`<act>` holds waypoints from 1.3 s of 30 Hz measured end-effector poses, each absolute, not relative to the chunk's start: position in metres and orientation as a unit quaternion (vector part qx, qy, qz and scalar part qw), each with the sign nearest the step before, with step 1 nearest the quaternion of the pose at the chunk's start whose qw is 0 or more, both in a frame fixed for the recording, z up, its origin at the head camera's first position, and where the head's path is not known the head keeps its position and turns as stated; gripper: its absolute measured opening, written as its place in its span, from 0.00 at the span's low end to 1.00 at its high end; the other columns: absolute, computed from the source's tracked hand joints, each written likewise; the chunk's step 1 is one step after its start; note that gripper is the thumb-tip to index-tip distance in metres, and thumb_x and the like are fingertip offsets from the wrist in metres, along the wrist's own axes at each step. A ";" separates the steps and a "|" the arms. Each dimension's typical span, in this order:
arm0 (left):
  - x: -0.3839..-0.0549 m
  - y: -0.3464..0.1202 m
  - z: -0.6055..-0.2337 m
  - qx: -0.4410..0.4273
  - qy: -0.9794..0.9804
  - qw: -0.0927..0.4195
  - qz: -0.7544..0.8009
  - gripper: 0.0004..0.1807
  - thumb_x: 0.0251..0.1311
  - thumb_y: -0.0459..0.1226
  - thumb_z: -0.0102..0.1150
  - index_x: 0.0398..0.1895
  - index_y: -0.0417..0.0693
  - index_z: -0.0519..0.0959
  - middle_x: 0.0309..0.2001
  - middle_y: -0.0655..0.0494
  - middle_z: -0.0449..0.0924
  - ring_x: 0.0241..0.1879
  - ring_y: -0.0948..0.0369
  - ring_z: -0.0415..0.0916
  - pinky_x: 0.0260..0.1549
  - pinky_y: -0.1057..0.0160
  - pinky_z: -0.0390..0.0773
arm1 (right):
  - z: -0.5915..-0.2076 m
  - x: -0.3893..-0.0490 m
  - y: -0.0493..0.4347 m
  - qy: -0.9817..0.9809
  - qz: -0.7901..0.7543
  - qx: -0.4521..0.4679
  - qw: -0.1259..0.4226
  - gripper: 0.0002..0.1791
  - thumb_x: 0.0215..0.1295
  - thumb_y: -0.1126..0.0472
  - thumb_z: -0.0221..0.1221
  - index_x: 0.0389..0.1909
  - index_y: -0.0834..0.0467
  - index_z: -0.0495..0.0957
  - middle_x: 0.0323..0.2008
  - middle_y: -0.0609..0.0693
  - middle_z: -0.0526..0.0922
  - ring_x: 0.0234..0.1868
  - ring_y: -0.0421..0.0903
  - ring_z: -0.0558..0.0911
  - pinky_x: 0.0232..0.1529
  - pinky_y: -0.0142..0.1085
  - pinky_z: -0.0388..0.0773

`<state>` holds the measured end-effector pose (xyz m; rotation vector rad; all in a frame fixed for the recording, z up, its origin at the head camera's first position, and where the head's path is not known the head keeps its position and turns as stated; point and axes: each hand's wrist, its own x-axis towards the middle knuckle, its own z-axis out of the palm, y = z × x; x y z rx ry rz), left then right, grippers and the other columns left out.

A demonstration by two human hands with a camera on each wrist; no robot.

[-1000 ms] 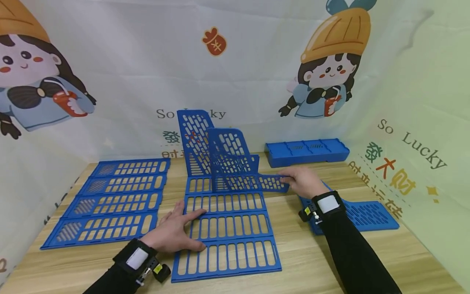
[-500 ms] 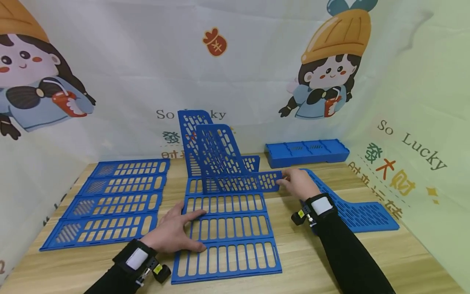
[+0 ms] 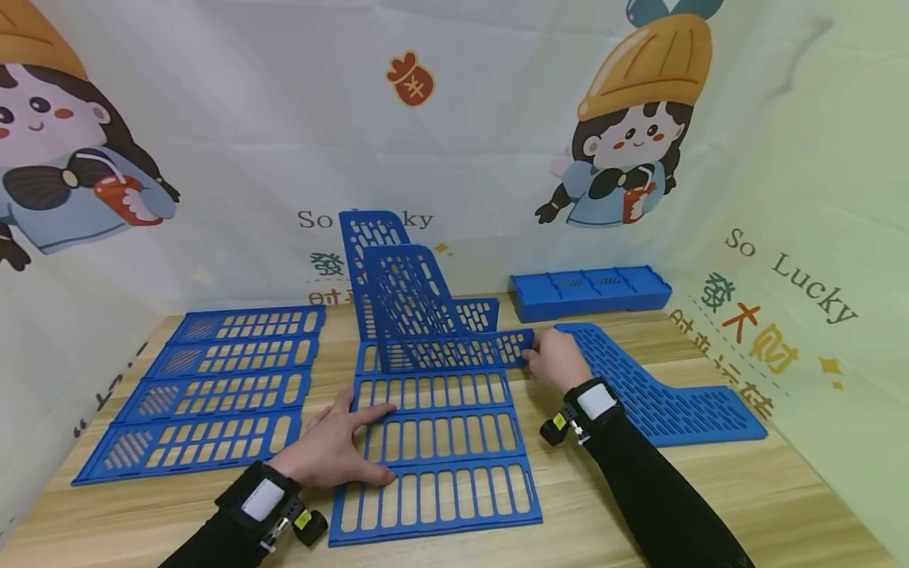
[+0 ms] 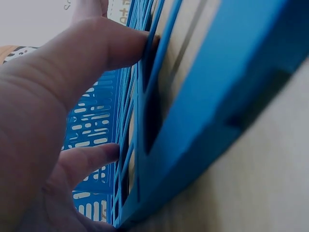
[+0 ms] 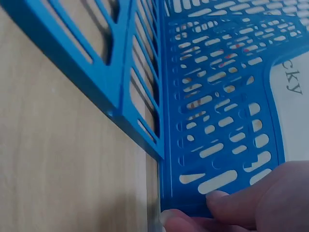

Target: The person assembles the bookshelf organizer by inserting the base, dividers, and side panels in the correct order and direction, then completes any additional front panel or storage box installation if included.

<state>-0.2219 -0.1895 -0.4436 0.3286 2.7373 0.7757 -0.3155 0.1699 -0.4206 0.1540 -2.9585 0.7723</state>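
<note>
I'm watching the right hand [image 3: 557, 361] pinching the front upright panel [image 3: 426, 338] by its low end; that panel is standing across the blue slatted base's [image 3: 461, 461] far half. The left hand [image 3: 330, 448], fingers spread, is resting on the base's left side.

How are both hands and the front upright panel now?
Left fingers touching slatted base. Right fingers pinching front panel at low end. Rear panel upright behind; no obstruction visible.

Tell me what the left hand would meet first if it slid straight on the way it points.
Sliding over the flat grid, the left hand would probably meet the upright perforated panel first, though depth is hard to judge.
</note>
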 end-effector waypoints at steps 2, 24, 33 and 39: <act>-0.222 -0.189 -0.444 0.113 0.947 0.138 0.266 0.57 0.46 0.59 0.87 0.83 0.64 0.72 0.87 0.23 0.37 0.81 0.15 0.44 0.69 0.11 0.57 | -0.423 -0.315 0.167 -0.963 0.263 0.046 0.036 0.15 0.81 0.61 0.63 0.31 0.62 0.86 0.24 0.52 0.86 0.22 0.44 0.74 0.24 0.33 0.64; -0.226 -0.188 -0.449 0.127 0.939 0.137 0.288 0.57 0.47 0.56 0.87 0.84 0.62 0.71 0.85 0.18 0.37 0.80 0.16 0.49 0.67 0.15 0.67 | -0.430 -0.319 0.159 -0.916 0.395 0.060 -0.025 0.09 0.84 0.66 0.58 0.43 0.66 0.84 0.34 0.57 0.92 0.29 0.42 0.90 0.31 0.32 0.87; -0.225 -0.188 -0.446 0.126 0.934 0.134 0.306 0.57 0.45 0.53 0.89 0.82 0.61 0.72 0.85 0.18 0.36 0.81 0.15 0.44 0.66 0.15 0.68 | -0.426 -0.331 0.144 -0.927 0.371 0.030 -0.041 0.07 0.81 0.68 0.61 0.43 0.66 0.85 0.30 0.56 0.90 0.25 0.43 0.87 0.27 0.31 0.86; -0.227 -0.191 -0.448 0.126 0.935 0.140 0.302 0.57 0.46 0.55 0.88 0.83 0.61 0.72 0.85 0.17 0.35 0.80 0.13 0.38 0.66 0.11 0.61 | -0.428 -0.330 0.139 -0.931 0.360 0.037 -0.048 0.08 0.82 0.66 0.60 0.42 0.65 0.85 0.30 0.54 0.88 0.26 0.42 0.85 0.26 0.29 0.81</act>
